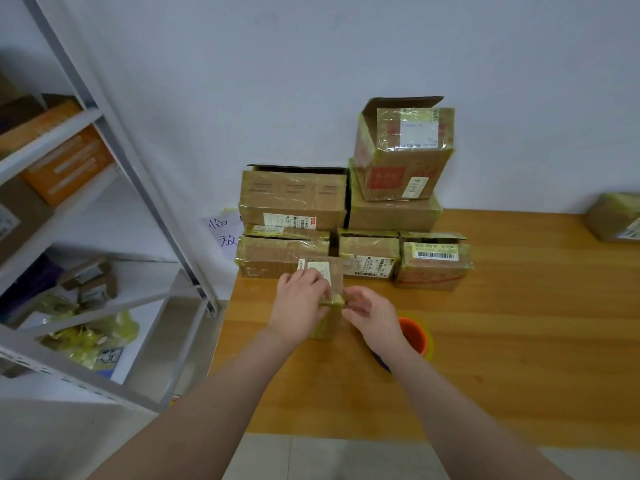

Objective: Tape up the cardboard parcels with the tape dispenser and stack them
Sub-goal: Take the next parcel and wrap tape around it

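On the wooden table [502,323], left hand [299,306] and right hand [372,315] grip a small brown tape-wrapped cardboard parcel [326,326], not yet stacked on the taped pile [391,216].

Bare left hand [299,306], bare right hand [372,311] — forearms uncovered to frame edge.
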